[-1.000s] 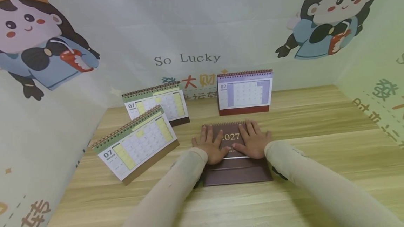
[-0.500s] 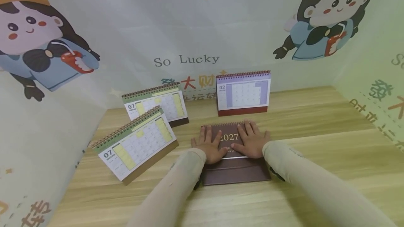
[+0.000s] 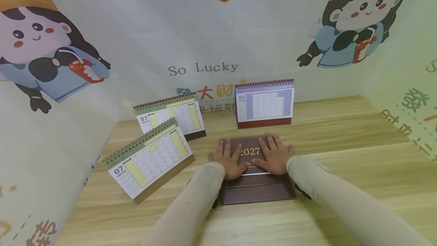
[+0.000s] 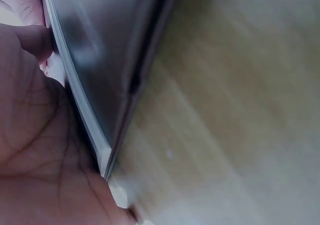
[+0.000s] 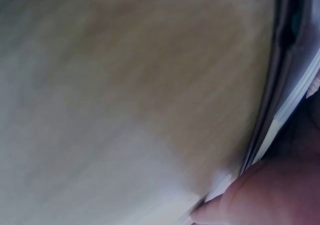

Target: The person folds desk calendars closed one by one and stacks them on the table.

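Note:
A dark maroon desk calendar (image 3: 257, 193) marked 2027 lies folded flat on the wooden table, its spiral binding at the far edge. On its left part rests my left hand (image 3: 229, 161), fingers spread and straight. My right hand (image 3: 277, 157) lies on the right part in the same way, the two thumbs pointing toward each other over the cover. In the left wrist view, the left palm (image 4: 35, 140) is against the page block's edge. The right wrist view shows part of the right hand (image 5: 280, 195) along the calendar's side.
Behind stands a purple calendar (image 3: 264, 103) on a red base. To the left are two upright green-and-yellow calendars, a nearer one (image 3: 153, 158) partly covering a farther one (image 3: 186, 115). A printed cloth (image 3: 205, 29) hangs around the wooden table (image 3: 341, 132).
Both hands stay spread on the maroon calendar, and none of the calendars moves on the table. The head view has shifted slightly, so everything sits a little lower in it.

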The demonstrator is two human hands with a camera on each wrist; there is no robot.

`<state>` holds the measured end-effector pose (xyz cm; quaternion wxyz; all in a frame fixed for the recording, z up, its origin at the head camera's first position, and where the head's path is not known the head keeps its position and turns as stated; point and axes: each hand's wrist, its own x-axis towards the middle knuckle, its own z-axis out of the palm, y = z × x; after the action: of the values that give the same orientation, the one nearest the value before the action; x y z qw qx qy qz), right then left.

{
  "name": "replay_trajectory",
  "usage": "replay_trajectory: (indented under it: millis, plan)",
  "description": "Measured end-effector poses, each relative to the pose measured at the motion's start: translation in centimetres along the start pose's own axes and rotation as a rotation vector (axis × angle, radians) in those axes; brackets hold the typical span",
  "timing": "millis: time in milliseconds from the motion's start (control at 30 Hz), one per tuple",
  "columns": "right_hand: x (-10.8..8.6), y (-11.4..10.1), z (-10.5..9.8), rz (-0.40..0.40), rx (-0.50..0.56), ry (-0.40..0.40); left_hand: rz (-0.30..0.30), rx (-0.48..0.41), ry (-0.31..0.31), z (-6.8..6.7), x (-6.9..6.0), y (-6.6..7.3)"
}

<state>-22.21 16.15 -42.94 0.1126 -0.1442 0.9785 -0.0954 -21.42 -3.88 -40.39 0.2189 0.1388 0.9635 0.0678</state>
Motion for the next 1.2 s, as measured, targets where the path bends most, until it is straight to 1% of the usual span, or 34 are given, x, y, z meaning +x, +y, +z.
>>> replay_trajectory:
  millis: [133,233,367,467,500,567,600,667,733,800,867,900,933,967,1000,1067,1133,1200]
  plan:
    - [-0.1,-0.3,-0.4,0.0,0.007,-0.011,-0.002,-0.007,0.012,-0.2,-0.2,0.1]
    - [-0.1,-0.4,-0.6,0.002,0.009,-0.011,-0.012,0.01,0.009,-0.7,-0.8,0.5]
    - [-0.2,-0.4,-0.6,-0.003,0.004,-0.031,-0.041,0.042,-0.018,-0.5,-0.4,0.7]
    - [-0.4,-0.4,-0.7,-0.002,-0.001,-0.05,-0.047,0.063,-0.017,-0.3,0.0,0.8]
    - [-0.4,-0.4,-0.8,-0.001,0.004,-0.055,-0.044,0.073,-0.01,-0.3,0.1,0.9]
    - [-0.2,-0.3,-0.9,-0.009,0.01,-0.052,-0.03,0.102,0.024,-0.3,0.3,0.8]
    - [-0.1,-0.2,-0.9,-0.014,0.012,-0.05,-0.019,0.118,0.049,-0.4,0.5,0.7]
    - [0.2,-0.1,-1.4,-0.036,0.039,-0.012,0.009,0.114,0.109,-0.6,0.8,0.5]
    - [0.3,-0.2,-2.1,-0.065,0.094,0.056,0.042,0.08,0.19,-0.8,1.0,-0.1]
    - [0.2,0.0,-3.1,-0.064,0.167,0.145,0.062,-0.002,0.265,-1.3,0.9,-0.5]
    - [-0.1,0.2,-4.1,-0.044,0.239,0.225,0.048,-0.093,0.328,-1.8,0.5,-0.9]
    - [-0.4,0.4,-4.5,-0.021,0.272,0.241,0.032,-0.129,0.35,-1.9,0.3,-1.2]
    - [-0.7,0.6,-4.8,0.007,0.291,0.245,0.009,-0.162,0.359,-2.1,0.0,-1.5]
    - [-1.0,0.9,-5.0,0.039,0.312,0.234,-0.012,-0.191,0.365,-2.2,-0.4,-1.7]
    - [-1.3,1.1,-5.2,0.069,0.324,0.205,-0.031,-0.208,0.366,-2.3,-0.7,-2.0]
    - [-1.8,1.4,-5.3,0.1,0.335,0.134,-0.052,-0.228,0.349,-2.2,-1.1,-2.5]
    - [-2.2,1.6,-5.1,0.113,0.346,0.066,-0.049,-0.251,0.33,-1.9,-1.3,-2.9]
    - [-2.4,1.6,-4.8,0.101,0.354,0.03,-0.039,-0.264,0.324,-1.4,-1.3,-3.1]
